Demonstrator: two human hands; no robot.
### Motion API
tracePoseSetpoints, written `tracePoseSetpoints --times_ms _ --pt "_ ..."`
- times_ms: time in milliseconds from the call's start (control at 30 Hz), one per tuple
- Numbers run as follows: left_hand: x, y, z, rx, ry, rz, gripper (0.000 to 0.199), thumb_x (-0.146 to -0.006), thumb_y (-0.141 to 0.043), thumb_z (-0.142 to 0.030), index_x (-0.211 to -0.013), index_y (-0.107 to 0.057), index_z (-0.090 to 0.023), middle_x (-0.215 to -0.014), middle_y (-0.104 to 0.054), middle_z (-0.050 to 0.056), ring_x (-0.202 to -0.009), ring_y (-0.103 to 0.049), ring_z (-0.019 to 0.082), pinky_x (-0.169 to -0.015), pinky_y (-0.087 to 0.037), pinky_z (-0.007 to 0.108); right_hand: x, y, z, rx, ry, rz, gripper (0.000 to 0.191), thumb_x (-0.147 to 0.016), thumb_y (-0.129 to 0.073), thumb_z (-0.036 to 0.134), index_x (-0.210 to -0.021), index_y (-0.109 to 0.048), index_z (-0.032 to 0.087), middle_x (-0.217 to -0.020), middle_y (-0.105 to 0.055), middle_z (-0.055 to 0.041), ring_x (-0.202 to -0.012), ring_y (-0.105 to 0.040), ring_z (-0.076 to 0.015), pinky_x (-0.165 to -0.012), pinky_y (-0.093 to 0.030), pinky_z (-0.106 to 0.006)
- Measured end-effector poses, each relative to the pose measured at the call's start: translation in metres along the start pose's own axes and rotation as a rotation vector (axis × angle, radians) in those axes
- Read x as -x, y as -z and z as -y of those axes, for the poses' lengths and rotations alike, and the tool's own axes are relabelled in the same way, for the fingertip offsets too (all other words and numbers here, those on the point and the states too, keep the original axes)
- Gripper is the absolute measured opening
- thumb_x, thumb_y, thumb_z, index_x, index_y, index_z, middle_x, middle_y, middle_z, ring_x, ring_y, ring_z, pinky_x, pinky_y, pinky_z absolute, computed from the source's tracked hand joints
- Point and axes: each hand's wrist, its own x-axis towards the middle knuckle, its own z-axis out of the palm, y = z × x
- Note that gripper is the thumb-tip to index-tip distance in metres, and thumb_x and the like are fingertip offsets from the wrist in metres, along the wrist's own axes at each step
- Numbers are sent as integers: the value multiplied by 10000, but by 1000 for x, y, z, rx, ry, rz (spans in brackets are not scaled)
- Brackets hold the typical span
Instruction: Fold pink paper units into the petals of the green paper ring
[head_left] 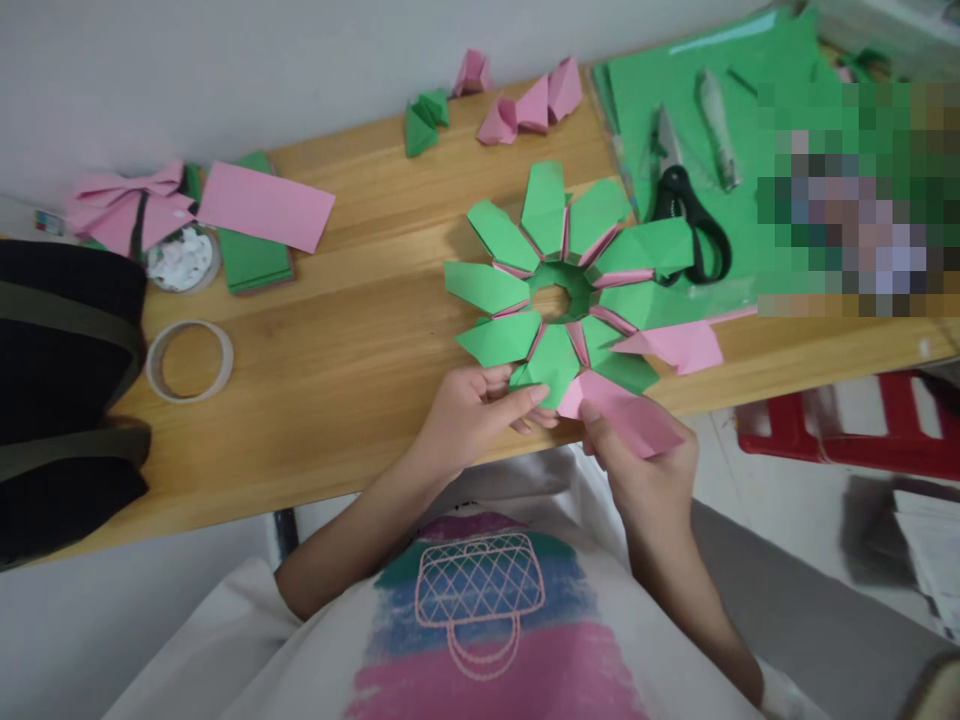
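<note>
A ring of folded green and pink paper pieces, a paper flower (495, 288), lies near the table's front edge. Its green petals point outward around an open round centre, with pink folds between them. My left hand (480, 408) pinches the green petal closest to me, thumb on top. In my right hand (646, 450) is a folded pink paper piece (630, 415), held between thumb and fingers, its tip against the ring beside that petal. Another pink folded piece (686, 347) sticks out at the ring's right side.
Black-handled scissors (679, 190) and a utility knife (718, 130) lie on green paper sheets (637, 85) at the right. Folded pink pieces (532, 105) sit at the back. Leftward are a tape roll (154, 365), pink paper (266, 205) on a green stack (259, 265), and a black bag (67, 350).
</note>
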Motion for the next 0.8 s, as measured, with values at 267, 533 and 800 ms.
tracePoseSetpoints --times_ms 267,533,800 --pt "-1 -2 -1 -17 0 51 356 -842 -608 -463 -701 -640 -138 -684 -752 70 -589 -704 149 -571 -564 234 5 -8 6 81 18 -92 353 -786 -662 343 -514 -509 177 -465 -480 56 -461 -433 -86 -465 -358 -229" --pt "0 -2 4 -4 31 107 288 -862 -596 -397 -865 -693 -125 -782 -771 83 -761 -744 201 -608 -581 256 8 -17 11 116 63 -205 355 -788 -657 327 -496 -520 181 -446 -459 55 -446 -437 -87 -450 -362 -221" --pt "1 -5 6 -2 -3 78 201 -847 -609 -305 -876 -715 -137 -808 -773 57 -734 -734 177 -613 -591 243 9 -22 10 175 135 -259 339 -799 -645 316 -512 -520 185 -441 -450 57 -445 -419 -84 -454 -365 -220"
